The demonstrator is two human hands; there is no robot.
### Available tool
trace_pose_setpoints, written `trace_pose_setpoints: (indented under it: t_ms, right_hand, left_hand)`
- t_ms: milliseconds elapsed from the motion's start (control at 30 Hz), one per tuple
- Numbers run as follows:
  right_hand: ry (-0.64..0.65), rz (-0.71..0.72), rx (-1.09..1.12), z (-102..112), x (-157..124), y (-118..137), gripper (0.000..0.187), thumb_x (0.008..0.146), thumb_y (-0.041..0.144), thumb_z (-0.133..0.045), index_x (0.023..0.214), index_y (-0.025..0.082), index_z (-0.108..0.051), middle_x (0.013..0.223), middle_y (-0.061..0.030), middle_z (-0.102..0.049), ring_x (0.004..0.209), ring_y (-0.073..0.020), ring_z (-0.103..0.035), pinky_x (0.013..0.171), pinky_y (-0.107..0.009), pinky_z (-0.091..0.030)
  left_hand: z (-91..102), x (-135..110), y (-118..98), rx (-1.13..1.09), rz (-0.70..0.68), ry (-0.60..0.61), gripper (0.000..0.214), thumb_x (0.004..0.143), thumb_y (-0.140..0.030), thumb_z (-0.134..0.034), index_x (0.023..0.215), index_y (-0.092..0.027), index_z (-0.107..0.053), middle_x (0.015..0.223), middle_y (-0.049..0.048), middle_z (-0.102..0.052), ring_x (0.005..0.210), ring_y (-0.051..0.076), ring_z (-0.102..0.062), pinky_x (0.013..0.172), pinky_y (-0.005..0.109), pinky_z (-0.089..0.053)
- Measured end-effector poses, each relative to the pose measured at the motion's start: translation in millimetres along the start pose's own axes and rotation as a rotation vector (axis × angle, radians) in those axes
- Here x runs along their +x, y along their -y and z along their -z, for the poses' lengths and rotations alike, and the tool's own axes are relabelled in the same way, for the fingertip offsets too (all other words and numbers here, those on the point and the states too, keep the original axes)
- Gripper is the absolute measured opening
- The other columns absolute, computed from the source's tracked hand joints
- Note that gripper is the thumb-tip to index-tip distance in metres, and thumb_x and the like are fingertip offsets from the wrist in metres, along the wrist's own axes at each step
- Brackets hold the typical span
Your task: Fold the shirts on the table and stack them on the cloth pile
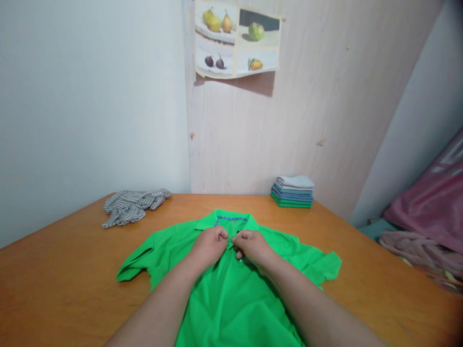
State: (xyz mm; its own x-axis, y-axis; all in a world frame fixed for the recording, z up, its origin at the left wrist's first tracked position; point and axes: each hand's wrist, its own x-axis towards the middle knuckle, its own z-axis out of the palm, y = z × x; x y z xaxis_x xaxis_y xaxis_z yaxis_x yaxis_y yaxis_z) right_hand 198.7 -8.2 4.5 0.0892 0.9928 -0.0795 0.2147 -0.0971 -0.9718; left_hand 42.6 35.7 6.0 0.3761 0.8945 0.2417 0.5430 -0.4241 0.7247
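A bright green polo shirt [231, 299] lies front side up on the table, its collar toward the wall and its short sleeves spread to both sides. My left hand [211, 246] is closed, its fingers pinching the left side of the shirt's front opening just below the collar. Close beside it, my right hand [251, 246] pinches the right edge of the same opening. A small dark spot shows near the right fingertips, too small to name. My hands and forearms cover part of the chest, and the shirt's hem runs out of view at the bottom.
A crumpled striped garment [135, 205] lies at the table's back left. At the back right stands a stack of folded clothes [292, 192] in grey, blue and green. The orange-brown table [54, 274] meets the wall behind. Pink fabric [430, 202] hangs beyond its right edge.
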Motion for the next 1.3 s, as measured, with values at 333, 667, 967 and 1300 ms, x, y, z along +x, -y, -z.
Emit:
trace_pose_setpoints:
  t_ms: [333, 667, 967, 1300]
  right_hand:
    - [-0.021, -0.015, -0.014, -1.4, -0.1, 2.0, 0.018, 0.078, 0.021, -0.061, 0.064, 0.022, -0.049, 0.039, 0.0065, -0.054, 0.032, -0.0060, -0.033, 0.037, -0.020, -0.017]
    - [-0.008, -0.021, -0.012, -0.7, 1.7, -0.7, 0.014, 0.074, 0.021, -0.060, 0.065, 0.022, -0.050, 0.040, 0.0059, -0.056, 0.032, -0.0069, -0.036, 0.036, -0.020, -0.021]
    - [0.001, -0.013, -0.009, -1.5, -1.5, 3.4, 0.015, 0.076, 0.023, -0.059, 0.066, 0.022, -0.048, 0.040, 0.0069, -0.053, 0.033, -0.0067, -0.038, 0.037, -0.019, -0.022]
    - [0.025, 0.012, -0.024, 1.3, -0.7, -4.8, 0.019, 0.077, 0.031, -0.060, 0.067, 0.023, -0.046, 0.042, 0.0055, -0.055, 0.035, -0.0075, -0.038, 0.038, -0.019, -0.024]
  left_hand:
    - [-1.7, 1.7, 5.6, 0.300, -0.088, 0.054, 0.018, 0.077, -0.010, -0.057, 0.076, -0.019, -0.073, 0.078, 0.0028, -0.071, 0.076, 0.018, -0.062, 0.065, 0.026, -0.036]
    - [2.7, -0.5, 3.9, 0.417, 0.018, 0.008, 0.011, 0.080, -0.014, -0.058, 0.076, -0.020, -0.066, 0.077, 0.0011, -0.068, 0.073, 0.017, -0.060, 0.061, 0.025, -0.032]
    - [5.2, -2.9, -0.1, 0.368, -0.018, 0.020, 0.010, 0.077, -0.014, -0.059, 0.074, -0.021, -0.067, 0.080, 0.0030, -0.068, 0.079, 0.020, -0.061, 0.064, 0.027, -0.034]
    - [3.0, -5.7, 0.6, 0.267, 0.069, -0.021, 0.008, 0.071, -0.014, -0.060, 0.067, -0.021, -0.063, 0.070, 0.0023, -0.065, 0.068, 0.019, -0.057, 0.061, 0.026, -0.032]
